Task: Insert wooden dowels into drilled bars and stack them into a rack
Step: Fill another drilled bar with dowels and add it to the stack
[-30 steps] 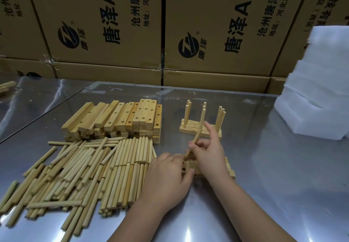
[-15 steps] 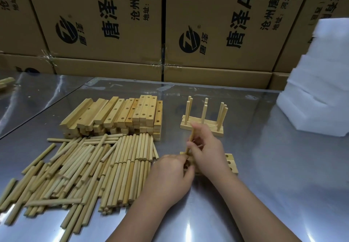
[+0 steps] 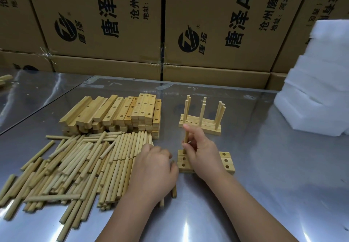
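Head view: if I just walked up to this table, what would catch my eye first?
First, the right hand near the middle, pinching a dowel upright over a short row of drilled bars. To its left spreads a big pile of loose dowels, where the left hand rests, with a stack of bars behind. Beyond the hands stands a bar set with dowels sticking up.

Pale dowel [image 3: 186, 137] upright over drilled bars [image 3: 225, 161]; finished rack [image 3: 200, 125] behind.

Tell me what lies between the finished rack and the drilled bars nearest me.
Head view: the right hand, holding one dowel upright over those bars.
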